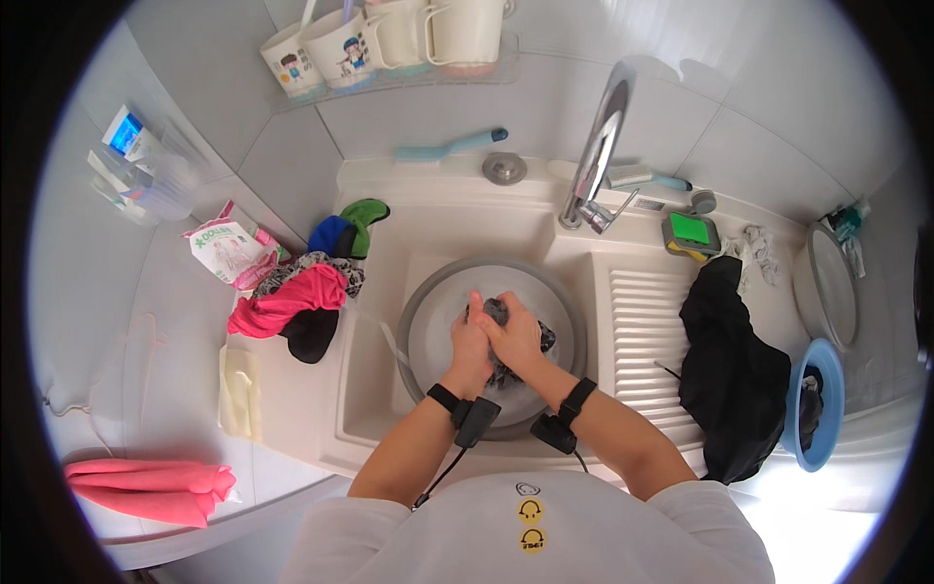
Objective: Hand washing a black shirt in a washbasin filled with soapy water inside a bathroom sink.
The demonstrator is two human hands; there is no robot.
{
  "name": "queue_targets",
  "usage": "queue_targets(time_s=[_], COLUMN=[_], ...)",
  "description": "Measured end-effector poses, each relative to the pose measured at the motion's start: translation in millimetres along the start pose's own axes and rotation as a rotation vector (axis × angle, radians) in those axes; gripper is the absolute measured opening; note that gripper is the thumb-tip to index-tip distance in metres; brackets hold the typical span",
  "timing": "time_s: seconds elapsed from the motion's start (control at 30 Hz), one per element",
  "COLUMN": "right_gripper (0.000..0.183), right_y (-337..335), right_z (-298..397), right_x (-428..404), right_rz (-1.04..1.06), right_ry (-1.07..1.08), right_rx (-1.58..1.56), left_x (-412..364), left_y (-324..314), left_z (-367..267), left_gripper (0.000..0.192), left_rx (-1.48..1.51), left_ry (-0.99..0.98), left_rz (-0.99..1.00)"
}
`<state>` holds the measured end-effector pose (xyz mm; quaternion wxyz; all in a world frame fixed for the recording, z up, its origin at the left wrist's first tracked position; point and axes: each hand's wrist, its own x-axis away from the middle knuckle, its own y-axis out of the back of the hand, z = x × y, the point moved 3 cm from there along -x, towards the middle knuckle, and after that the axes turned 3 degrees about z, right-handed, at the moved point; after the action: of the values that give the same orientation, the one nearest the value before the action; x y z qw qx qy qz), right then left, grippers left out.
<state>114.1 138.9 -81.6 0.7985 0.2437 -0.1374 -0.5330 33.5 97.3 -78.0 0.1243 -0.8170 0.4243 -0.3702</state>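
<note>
Both hands grip a dark, patterned cloth (505, 374) over a grey-rimmed basin (565, 292) set in the sink (379, 241). My left hand (471, 339) presses against one side of the bunched fabric, thumb up. From the other side my right hand (514, 328) closes on it, the two hands touching. Part of the cloth hangs below the hands, and another part shows beyond the right wrist. Whitish water or suds seem to lie in the basin. The chrome faucet (602, 139) stands behind, turned away from the hands.
Left of the sink lie a pink cloth (292, 299), a black cloth (312, 336) and blue and green pieces (363, 223). A black garment (730, 379) covers part of the ribbed drainboard (642, 321). Beyond it stands a blue basin (832, 409). Brushes (449, 146) rest along the back ledge.
</note>
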Motion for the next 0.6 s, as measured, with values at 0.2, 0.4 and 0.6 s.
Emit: queue_targets(time_s=[0.2,0.4,0.6], right_gripper=[0.042,0.041,0.046], right_y=[23.9,29.6,61.7], right_z=[27.8,27.2,6.1], right_x=[18.6,17.6,-3.6], right_rz=[-0.06,-0.039,0.078], right_ry=[-0.018,0.076,0.055], right_rx=[-0.067,-0.129,-0.122], left_x=[21.2,22.4,31.3], left_y=[-3.9,7.2,27.8], left_z=[-6.8,-6.7,-19.2], left_gripper=[0.033,0.032,0.029], left_rx=[-0.16,-0.248,-0.238], left_ry=[-0.151,-0.131,0.097], left_rz=[0.033,0.073,0.227])
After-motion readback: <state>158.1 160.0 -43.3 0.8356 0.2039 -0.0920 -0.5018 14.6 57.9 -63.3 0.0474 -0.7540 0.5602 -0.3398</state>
